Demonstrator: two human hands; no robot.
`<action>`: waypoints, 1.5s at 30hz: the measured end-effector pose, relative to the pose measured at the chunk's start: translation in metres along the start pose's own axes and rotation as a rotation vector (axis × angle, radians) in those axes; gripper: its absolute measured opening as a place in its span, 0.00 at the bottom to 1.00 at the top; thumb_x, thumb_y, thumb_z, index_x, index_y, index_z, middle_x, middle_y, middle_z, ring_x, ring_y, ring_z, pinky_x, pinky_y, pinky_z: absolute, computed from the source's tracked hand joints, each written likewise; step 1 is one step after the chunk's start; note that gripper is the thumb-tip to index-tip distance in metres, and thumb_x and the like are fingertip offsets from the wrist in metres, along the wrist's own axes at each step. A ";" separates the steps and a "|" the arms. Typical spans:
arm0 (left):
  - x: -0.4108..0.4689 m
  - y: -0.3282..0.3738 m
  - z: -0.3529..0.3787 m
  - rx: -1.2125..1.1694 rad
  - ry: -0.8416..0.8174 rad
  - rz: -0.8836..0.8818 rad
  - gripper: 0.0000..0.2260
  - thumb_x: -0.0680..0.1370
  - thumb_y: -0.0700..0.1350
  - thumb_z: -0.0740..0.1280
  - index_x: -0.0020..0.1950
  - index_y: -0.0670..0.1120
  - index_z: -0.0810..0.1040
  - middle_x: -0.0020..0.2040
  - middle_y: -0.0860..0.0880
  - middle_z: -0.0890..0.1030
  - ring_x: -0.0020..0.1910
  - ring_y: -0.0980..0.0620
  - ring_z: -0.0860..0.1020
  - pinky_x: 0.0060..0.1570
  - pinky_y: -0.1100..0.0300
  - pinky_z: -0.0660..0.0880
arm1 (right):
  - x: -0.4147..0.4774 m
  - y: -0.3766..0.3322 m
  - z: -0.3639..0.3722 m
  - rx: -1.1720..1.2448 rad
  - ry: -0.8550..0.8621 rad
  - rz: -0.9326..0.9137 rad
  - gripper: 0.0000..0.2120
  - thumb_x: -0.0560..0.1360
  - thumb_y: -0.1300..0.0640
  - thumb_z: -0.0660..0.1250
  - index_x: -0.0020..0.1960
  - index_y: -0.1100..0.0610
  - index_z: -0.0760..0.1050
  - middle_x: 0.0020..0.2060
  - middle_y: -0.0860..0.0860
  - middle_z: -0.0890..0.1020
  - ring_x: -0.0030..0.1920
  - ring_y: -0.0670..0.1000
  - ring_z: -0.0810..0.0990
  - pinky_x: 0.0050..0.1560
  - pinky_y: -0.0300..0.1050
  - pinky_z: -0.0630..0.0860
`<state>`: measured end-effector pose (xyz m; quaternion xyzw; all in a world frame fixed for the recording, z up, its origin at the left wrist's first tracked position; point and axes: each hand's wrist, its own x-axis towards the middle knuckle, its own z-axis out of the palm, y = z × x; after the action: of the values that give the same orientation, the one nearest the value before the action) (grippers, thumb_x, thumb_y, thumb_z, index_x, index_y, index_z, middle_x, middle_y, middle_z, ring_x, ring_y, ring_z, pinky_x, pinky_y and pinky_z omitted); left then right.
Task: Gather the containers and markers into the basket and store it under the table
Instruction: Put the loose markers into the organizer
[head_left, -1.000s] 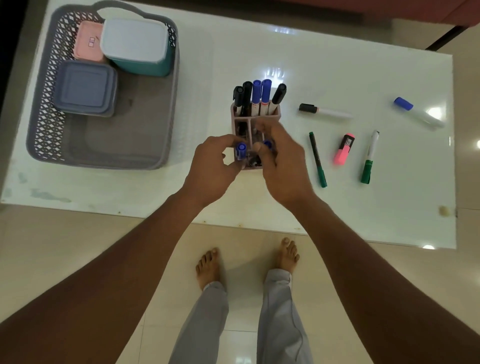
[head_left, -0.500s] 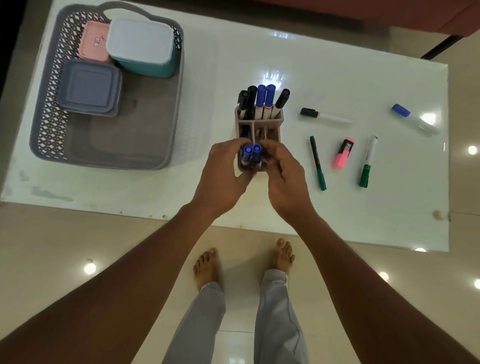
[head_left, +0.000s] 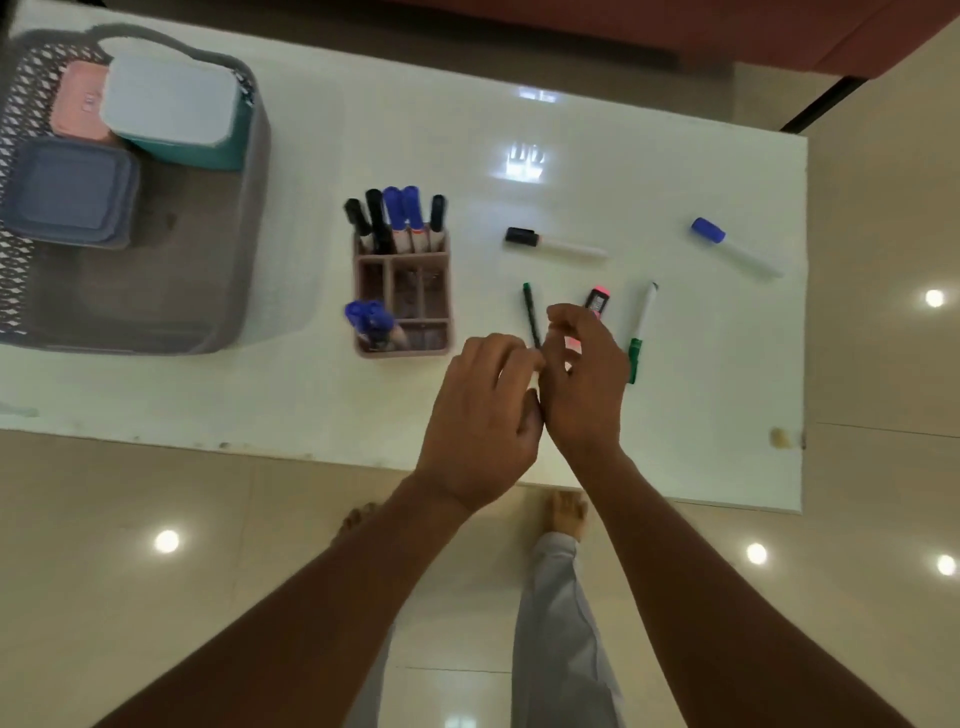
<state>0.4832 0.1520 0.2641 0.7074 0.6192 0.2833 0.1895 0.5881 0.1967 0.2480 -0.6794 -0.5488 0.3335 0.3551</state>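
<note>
Hands (head_left: 530, 384) together over green pen (head_left: 531, 312)

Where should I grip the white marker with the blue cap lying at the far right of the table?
Pinch the white marker with the blue cap across its bare white barrel, coming from above. It lies flat on the white table, angled, clear of the other markers, so both long sides are open.

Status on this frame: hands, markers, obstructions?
Both hands, left and right, at green pen; grip unclear. Five markers loose on table. Basket holds three containers. Nothing obstructing.
</note>
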 end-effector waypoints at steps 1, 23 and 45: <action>0.010 0.008 0.015 0.017 -0.025 0.001 0.11 0.71 0.39 0.69 0.53 0.41 0.77 0.51 0.44 0.79 0.51 0.46 0.75 0.49 0.52 0.76 | 0.009 0.013 -0.012 -0.023 0.011 -0.004 0.12 0.78 0.63 0.61 0.58 0.57 0.78 0.51 0.49 0.82 0.49 0.47 0.80 0.51 0.46 0.79; 0.071 -0.027 0.087 0.316 -0.401 -0.161 0.14 0.73 0.36 0.73 0.57 0.44 0.83 0.59 0.43 0.77 0.58 0.43 0.77 0.51 0.52 0.80 | 0.148 0.124 -0.105 -0.636 -0.706 -0.682 0.07 0.77 0.59 0.67 0.54 0.53 0.78 0.47 0.47 0.81 0.49 0.53 0.76 0.52 0.47 0.67; 0.158 -0.006 0.099 -1.090 0.223 -1.327 0.08 0.76 0.39 0.70 0.40 0.37 0.78 0.36 0.41 0.81 0.30 0.49 0.81 0.33 0.60 0.81 | 0.247 0.054 -0.043 0.012 -0.570 0.312 0.09 0.77 0.59 0.68 0.57 0.56 0.79 0.44 0.53 0.81 0.42 0.51 0.77 0.52 0.52 0.79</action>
<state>0.5524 0.3165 0.2107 -0.0214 0.6970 0.4394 0.5664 0.6955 0.4266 0.2088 -0.6326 -0.5133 0.5638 0.1358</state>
